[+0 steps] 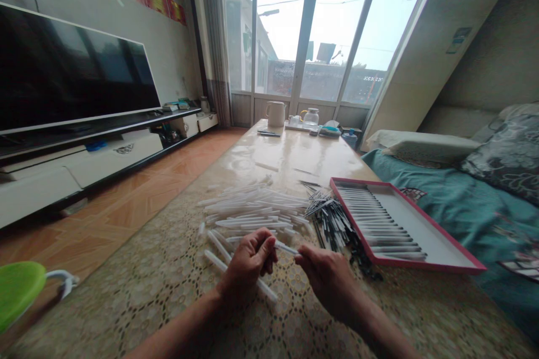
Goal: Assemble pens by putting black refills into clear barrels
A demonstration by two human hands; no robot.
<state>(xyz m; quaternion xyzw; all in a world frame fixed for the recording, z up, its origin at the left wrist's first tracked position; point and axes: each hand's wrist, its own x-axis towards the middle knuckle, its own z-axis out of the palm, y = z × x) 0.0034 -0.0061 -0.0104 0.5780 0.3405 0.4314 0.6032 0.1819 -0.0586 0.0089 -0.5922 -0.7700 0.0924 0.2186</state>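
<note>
A whitish pen barrel [287, 248] spans the gap between my two hands over the table. My left hand [252, 255] is closed around its left end, and my right hand [322, 272] pinches its right end. The fingertips hide both ends. Just beyond my hands lies a heap of white pen barrels [252, 207], with a few loose ones near my left wrist. A pile of dark, thin pen refills [332, 219] lies past my right hand. Beside it, a pink-rimmed box [446, 235] holds a row of pens [374, 219] along its left side.
The long table [168, 291] has a patterned cover. At its far end stand a beige pitcher [275, 114] and a glass jug [311, 116]. A green stool [21, 291] is at lower left, a sofa [438, 179] at right. Small black parts [366, 263] lie near the box.
</note>
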